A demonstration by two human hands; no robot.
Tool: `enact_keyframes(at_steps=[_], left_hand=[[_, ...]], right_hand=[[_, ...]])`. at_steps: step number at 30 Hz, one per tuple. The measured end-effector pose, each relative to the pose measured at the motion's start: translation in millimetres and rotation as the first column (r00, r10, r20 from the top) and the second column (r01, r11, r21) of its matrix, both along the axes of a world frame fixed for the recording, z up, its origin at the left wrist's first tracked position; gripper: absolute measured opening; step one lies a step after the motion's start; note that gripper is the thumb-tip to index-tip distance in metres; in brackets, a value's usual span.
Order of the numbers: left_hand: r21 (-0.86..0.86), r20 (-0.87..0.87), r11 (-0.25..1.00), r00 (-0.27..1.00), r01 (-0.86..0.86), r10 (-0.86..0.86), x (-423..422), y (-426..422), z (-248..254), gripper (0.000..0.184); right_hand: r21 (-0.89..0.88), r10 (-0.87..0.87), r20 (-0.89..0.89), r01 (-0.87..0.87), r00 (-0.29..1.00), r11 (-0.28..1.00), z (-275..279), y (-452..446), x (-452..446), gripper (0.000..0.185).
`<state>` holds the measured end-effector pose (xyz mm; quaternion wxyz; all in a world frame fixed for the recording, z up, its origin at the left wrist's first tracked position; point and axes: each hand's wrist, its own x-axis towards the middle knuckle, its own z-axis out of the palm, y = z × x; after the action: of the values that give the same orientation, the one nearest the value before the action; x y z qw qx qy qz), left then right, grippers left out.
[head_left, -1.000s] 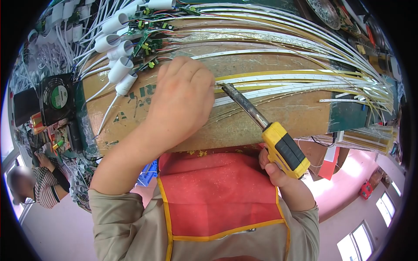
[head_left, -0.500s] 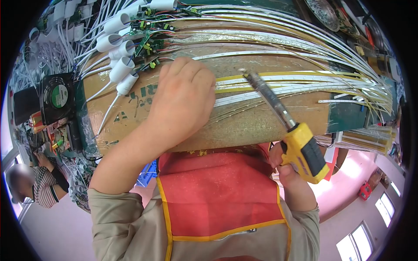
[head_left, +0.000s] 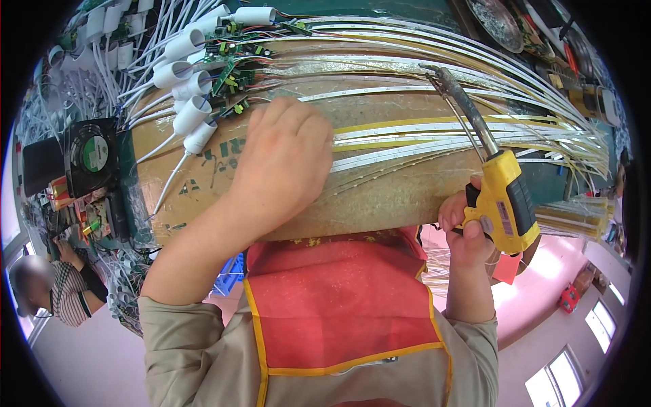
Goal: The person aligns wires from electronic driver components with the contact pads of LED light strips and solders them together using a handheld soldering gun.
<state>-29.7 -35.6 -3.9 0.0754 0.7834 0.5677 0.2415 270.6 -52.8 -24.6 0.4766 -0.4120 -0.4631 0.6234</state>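
My left hand, its fingers curled down and closed, rests over the near ends of the white and yellow LED strips; what it pinches is hidden beneath it. A yellow and black soldering gun is gripped by my right hand near the board's front right edge. Its metal barrel points up and left, and the tip is above the strips, apart from my left hand. White plastic caps with cords and green circuit boards lie left of and beyond my left hand.
A brown board covers the bench under the strips. At the left are a black fan and heaps of white cords. Another person is at the lower left. A metal dish stands at the back right.
The soldering gun in my right hand has moved right and away from my left hand, its tip lifting off the near strip ends. My left hand has barely moved.
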Motion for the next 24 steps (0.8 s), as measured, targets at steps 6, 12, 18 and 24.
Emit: enact_keyframes(at_steps=[6,12,18,24], left_hand=[[-0.009,0.002,1.000,1.000,0.002,-0.002,2,0,0,0.013],[-0.014,0.000,1.000,1.000,0.004,-0.004,1,0,1,0.013],[-0.033,0.004,0.999,1.000,0.005,-0.005,0,0,1,0.014],[-0.046,0.006,0.996,0.997,-0.073,0.073,-5,-16,22,0.030]], right_hand=[[0.008,0.025,0.004,-0.025,1.000,1.000,-4,-2,3,0.082],[-0.003,0.033,-0.012,-0.033,0.999,0.999,-3,-1,2,0.080],[-0.001,0.027,-0.023,-0.027,0.999,1.000,-2,-1,0,0.081],[-0.010,0.035,-0.034,-0.035,0.999,0.999,-1,0,0,0.082]])
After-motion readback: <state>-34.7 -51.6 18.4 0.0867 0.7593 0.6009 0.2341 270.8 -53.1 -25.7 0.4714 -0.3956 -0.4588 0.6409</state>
